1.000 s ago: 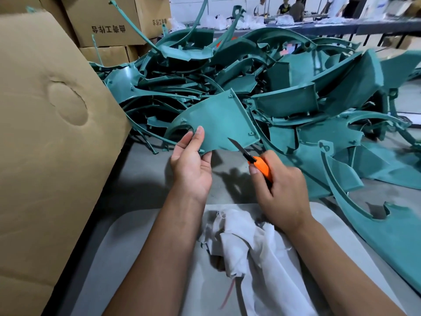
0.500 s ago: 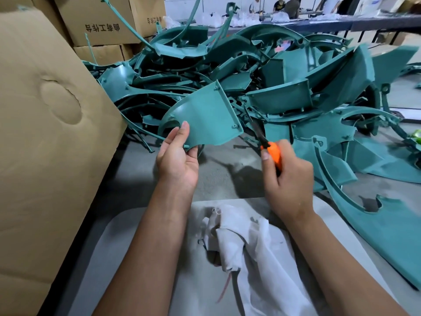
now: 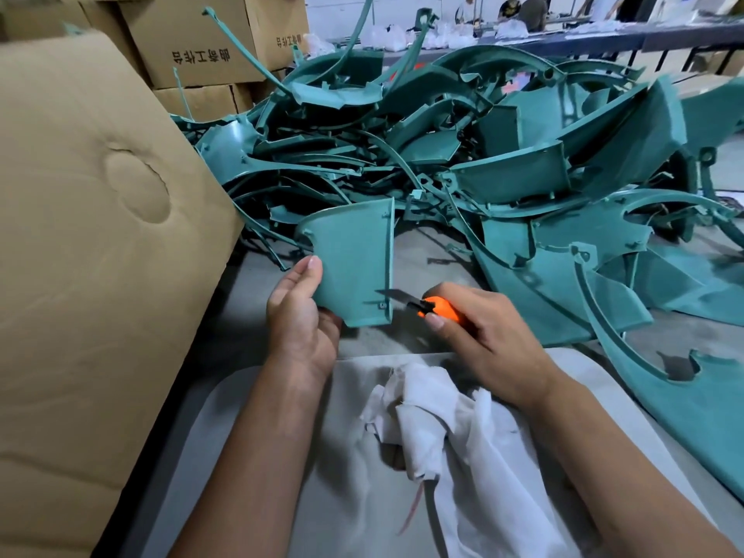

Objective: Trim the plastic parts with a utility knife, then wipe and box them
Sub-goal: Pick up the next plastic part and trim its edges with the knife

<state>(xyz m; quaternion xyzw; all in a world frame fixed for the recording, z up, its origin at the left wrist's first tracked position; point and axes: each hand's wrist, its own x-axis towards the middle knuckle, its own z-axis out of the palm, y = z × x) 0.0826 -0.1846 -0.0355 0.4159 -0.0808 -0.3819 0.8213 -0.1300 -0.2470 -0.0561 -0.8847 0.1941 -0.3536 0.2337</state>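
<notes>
My left hand (image 3: 300,316) grips a teal plastic part (image 3: 354,259) by its lower left edge and holds it upright over the table. My right hand (image 3: 479,336) holds an orange utility knife (image 3: 439,307). Its blade reaches left and lies against the part's right rim near a small screw boss. A white cloth (image 3: 435,420) lies crumpled on a grey pad (image 3: 249,436) just below both hands.
A large heap of teal plastic parts (image 3: 463,147) fills the table behind and to the right. A big cardboard box flap (image 3: 88,235) stands close on the left. More printed cartons (image 3: 201,38) are stacked at the back left. People sit at a far table.
My left hand has turned the part so that its right rim stands vertical. The knife has come down and left, and its blade now meets the lower right rim.
</notes>
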